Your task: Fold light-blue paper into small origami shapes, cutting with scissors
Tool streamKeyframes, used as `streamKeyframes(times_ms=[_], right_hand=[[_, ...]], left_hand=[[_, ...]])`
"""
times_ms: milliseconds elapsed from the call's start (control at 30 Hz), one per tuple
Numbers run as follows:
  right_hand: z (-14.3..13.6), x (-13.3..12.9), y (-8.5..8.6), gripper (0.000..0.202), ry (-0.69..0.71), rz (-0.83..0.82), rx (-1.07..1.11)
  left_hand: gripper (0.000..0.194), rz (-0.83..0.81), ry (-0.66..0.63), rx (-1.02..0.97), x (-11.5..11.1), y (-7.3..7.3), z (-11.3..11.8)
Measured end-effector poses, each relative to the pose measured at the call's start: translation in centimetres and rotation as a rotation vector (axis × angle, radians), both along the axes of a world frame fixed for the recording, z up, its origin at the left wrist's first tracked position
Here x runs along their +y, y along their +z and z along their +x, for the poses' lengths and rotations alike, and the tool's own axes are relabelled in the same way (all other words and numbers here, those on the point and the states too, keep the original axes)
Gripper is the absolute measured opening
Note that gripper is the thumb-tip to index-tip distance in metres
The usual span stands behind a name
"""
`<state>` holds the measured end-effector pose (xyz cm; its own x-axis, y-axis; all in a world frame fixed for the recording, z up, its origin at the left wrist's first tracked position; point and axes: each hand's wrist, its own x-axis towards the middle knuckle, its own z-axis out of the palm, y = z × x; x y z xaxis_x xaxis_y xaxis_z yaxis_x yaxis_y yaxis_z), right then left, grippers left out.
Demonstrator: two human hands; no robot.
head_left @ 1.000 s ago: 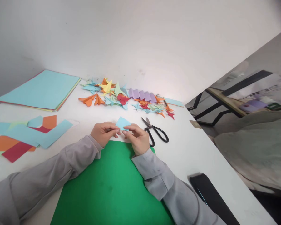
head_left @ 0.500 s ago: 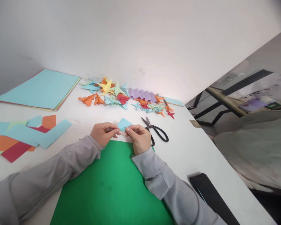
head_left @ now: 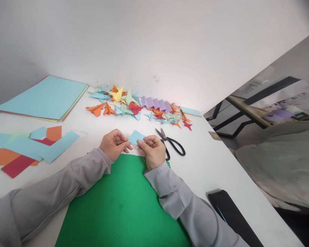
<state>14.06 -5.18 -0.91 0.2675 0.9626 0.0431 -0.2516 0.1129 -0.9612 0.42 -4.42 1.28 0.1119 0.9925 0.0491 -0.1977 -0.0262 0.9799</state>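
Observation:
Between my hands is a small light-blue piece of paper, a pointed corner facing up and away. My left hand pinches its left corner between thumb and fingertips. At the right corner, my right hand grips it the same way, thumb on the near face. The paper's lower edge is partly hidden by my fingers. Both hands are just above the far edge of a green sheet. Close to my right hand lie scissors with black handles, blades partly apart.
Folded paper shapes in several colours lie along the wall, with a pleated purple strip. Coloured paper strips are on the left, below a stack of sheets. A black phone-like object rests at right.
The fingers of my left hand have lifted and loosened slightly, and more of the blue paper's face shows. My right hand has barely moved.

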Motion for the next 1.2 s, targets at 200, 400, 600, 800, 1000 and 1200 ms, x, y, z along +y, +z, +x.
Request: streamKeyframes(times_ms=[200, 400, 600, 800, 1000, 1200], right_hand=[[0.06, 0.11, -0.05, 0.031, -0.011, 0.010, 0.046], [0.15, 0.15, -0.15, 0.031, -0.024, 0.010, 0.015], [-0.26, -0.32, 0.34, 0.036, 0.071, 0.058, -0.030], [-0.12, -0.29, 0.42, 0.052, 0.202, -0.038, 0.008], [0.10, -0.09, 0.28, 0.032, 0.239, -0.075, 0.003], [-0.07, 0.05, 0.38, 0.028, 0.194, -0.085, 0.069]], left_hand=[[0.026, -0.004, -0.051, -0.027, 0.00, -0.02, -0.15], [0.027, -0.055, -0.081, -0.057, 0.06, 0.09, -0.17], [0.041, -0.077, -0.144, 0.008, 0.05, 0.03, -0.05], [0.038, -0.067, -0.151, 0.020, 0.14, -0.12, -0.17], [0.040, -0.135, -0.152, 0.032, 0.10, 0.15, -0.11], [0.047, -0.197, -0.066, -0.020, 0.37, 0.20, -0.20]])
